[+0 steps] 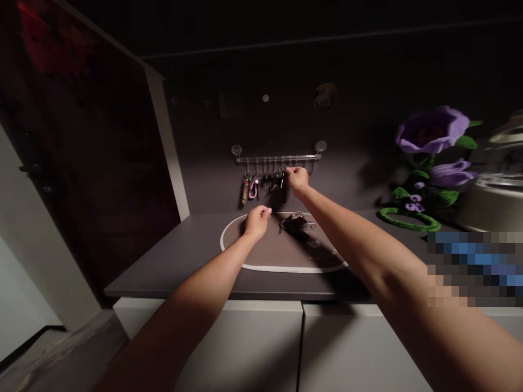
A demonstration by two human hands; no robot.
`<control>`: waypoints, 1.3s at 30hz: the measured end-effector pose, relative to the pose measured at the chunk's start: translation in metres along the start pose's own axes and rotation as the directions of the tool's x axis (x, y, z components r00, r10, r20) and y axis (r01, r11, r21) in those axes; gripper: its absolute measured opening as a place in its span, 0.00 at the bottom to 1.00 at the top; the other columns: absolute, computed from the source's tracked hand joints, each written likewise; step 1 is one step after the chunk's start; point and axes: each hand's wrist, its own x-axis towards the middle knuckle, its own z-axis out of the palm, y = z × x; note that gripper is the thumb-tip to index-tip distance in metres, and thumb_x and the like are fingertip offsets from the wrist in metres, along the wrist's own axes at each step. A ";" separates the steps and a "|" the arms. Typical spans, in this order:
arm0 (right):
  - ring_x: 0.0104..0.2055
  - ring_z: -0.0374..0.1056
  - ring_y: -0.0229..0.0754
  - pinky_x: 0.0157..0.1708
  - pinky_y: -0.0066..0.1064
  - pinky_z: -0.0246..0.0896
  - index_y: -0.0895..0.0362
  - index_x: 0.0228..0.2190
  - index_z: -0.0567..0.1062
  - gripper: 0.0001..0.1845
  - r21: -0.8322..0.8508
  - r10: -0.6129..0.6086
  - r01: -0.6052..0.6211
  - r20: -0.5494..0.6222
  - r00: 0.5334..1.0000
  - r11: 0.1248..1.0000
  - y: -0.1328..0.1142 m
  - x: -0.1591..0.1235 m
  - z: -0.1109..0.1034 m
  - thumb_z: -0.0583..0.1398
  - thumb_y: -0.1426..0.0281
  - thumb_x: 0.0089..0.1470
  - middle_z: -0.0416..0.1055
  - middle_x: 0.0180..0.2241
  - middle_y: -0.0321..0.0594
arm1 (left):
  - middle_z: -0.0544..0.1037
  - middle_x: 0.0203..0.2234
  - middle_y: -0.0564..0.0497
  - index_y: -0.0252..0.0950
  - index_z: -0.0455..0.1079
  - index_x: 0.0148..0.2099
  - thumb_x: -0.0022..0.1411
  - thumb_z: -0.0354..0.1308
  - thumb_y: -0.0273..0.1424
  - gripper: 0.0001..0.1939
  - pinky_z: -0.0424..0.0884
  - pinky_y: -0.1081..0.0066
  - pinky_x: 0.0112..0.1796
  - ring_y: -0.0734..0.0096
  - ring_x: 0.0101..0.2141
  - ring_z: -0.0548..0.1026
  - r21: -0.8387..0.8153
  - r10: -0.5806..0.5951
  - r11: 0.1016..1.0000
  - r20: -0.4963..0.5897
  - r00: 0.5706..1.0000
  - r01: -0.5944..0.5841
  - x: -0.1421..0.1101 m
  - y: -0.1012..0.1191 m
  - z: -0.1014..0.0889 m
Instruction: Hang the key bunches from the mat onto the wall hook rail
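Note:
A clear rack [281, 158] with small hooks is fixed to the dark wall. Several bunches of keys [267, 181] hang from it, along with a pink carabiner [253, 189] and a brown strap keychain [245, 191]. My right hand [298, 181] pinches at a key ring [283, 169] near the rack's right half. Lower and to the left, my left hand [256, 222] is closed above the mat, thumb against fingers; whatever it may hold is hidden. Another bunch of keys [300, 221] lies on the brown, white-rimmed mat [269, 253], below my right hand.
The mat lies on a dark counter [196, 247] above white cabinet doors [261, 337]. To the right stand a purple fabric flower [433, 130], a green fuzzy ring [409, 219] and a pale appliance [494, 201]. A dark door [102, 141] is on the left.

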 end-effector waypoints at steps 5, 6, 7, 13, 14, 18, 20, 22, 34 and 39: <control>0.26 0.63 0.37 0.33 0.30 0.60 0.59 0.22 0.68 0.15 0.021 0.084 -0.082 -0.130 0.988 0.996 -0.001 -0.002 0.004 0.55 0.59 0.48 0.65 0.20 0.38 | 0.71 0.21 0.53 0.34 0.66 0.26 0.55 0.51 0.33 0.10 0.62 0.75 0.29 0.75 0.25 0.68 -0.040 -0.023 0.999 0.011 1.000 0.024 0.000 0.000 0.000; 0.26 0.63 0.37 0.33 0.30 0.60 0.59 0.21 0.68 0.15 0.023 0.086 -0.083 -0.131 0.988 0.996 0.000 -0.003 0.004 0.55 0.60 0.48 0.65 0.19 0.37 | 0.71 0.21 0.53 0.34 0.66 0.26 0.55 0.51 0.33 0.10 0.62 0.75 0.29 0.75 0.25 0.68 -0.042 -0.024 0.999 0.013 1.000 0.025 0.001 0.000 0.000; 0.26 0.63 0.37 0.33 0.30 0.60 0.59 0.21 0.68 0.15 0.025 0.085 -0.082 -0.132 0.988 0.996 0.000 -0.003 0.004 0.55 0.60 0.48 0.65 0.19 0.37 | 0.71 0.21 0.53 0.34 0.66 0.26 0.55 0.51 0.33 0.10 0.62 0.75 0.29 0.75 0.24 0.68 -0.042 -0.024 0.999 0.015 1.000 0.025 0.001 -0.001 0.000; 0.29 0.64 0.38 0.35 0.30 0.60 0.59 0.21 0.69 0.14 0.030 0.094 -0.090 -0.135 0.986 0.995 0.007 -0.003 0.004 0.55 0.60 0.47 0.67 0.22 0.39 | 0.72 0.21 0.53 0.34 0.66 0.26 0.55 0.51 0.33 0.09 0.62 0.75 0.30 0.76 0.25 0.68 -0.035 -0.024 0.999 0.014 1.000 0.024 0.001 -0.003 0.000; 0.29 0.64 0.38 0.35 0.30 0.60 0.59 0.21 0.68 0.14 0.033 0.099 -0.095 -0.131 0.986 0.995 0.008 -0.004 0.004 0.55 0.61 0.47 0.67 0.22 0.39 | 0.71 0.21 0.53 0.34 0.66 0.26 0.55 0.51 0.33 0.09 0.62 0.75 0.30 0.76 0.25 0.68 -0.033 -0.023 0.999 0.017 1.000 0.024 0.001 -0.003 0.000; 0.28 0.64 0.37 0.35 0.30 0.60 0.59 0.21 0.68 0.13 0.052 0.111 -0.106 -0.119 0.987 0.993 0.011 -0.006 0.002 0.55 0.61 0.46 0.66 0.22 0.38 | 0.71 0.20 0.54 0.34 0.65 0.26 0.55 0.51 0.33 0.10 0.62 0.75 0.30 0.76 0.25 0.68 -0.031 -0.030 0.999 0.028 0.999 0.031 0.000 -0.003 0.000; 0.28 0.63 0.37 0.35 0.30 0.60 0.58 0.22 0.68 0.13 0.064 0.106 -0.099 -0.109 0.988 0.993 0.012 -0.007 0.001 0.55 0.61 0.46 0.66 0.21 0.37 | 0.70 0.20 0.54 0.34 0.65 0.26 0.55 0.51 0.33 0.09 0.62 0.75 0.30 0.76 0.25 0.68 -0.039 -0.038 0.998 0.027 0.999 0.039 0.000 -0.003 0.000; 0.28 0.62 0.36 0.34 0.30 0.60 0.58 0.22 0.68 0.13 0.077 0.097 -0.090 -0.088 0.991 0.993 0.012 -0.009 0.000 0.55 0.61 0.46 0.65 0.21 0.36 | 0.70 0.21 0.54 0.34 0.65 0.26 0.55 0.51 0.33 0.09 0.62 0.75 0.30 0.76 0.25 0.67 -0.046 -0.042 0.998 0.026 0.999 0.043 0.000 -0.002 0.000; 0.24 0.58 0.31 0.29 0.26 0.59 0.58 0.25 0.65 0.09 0.172 0.135 -0.149 0.090 0.987 0.974 0.002 -0.017 -0.009 0.55 0.64 0.47 0.60 0.20 0.31 | 0.70 0.19 0.54 0.34 0.65 0.26 0.54 0.52 0.32 0.08 0.62 0.75 0.29 0.76 0.24 0.67 -0.064 -0.050 0.996 0.053 0.997 0.054 -0.002 0.005 -0.001; 0.23 0.57 0.30 0.29 0.26 0.59 0.58 0.23 0.63 0.06 0.218 0.174 -0.198 0.124 0.977 0.956 -0.008 -0.021 -0.013 0.55 0.70 0.48 0.60 0.20 0.31 | 0.70 0.20 0.54 0.33 0.66 0.27 0.54 0.52 0.31 0.07 0.63 0.76 0.27 0.77 0.23 0.66 -0.074 -0.039 0.996 0.058 0.998 0.043 -0.002 0.003 0.000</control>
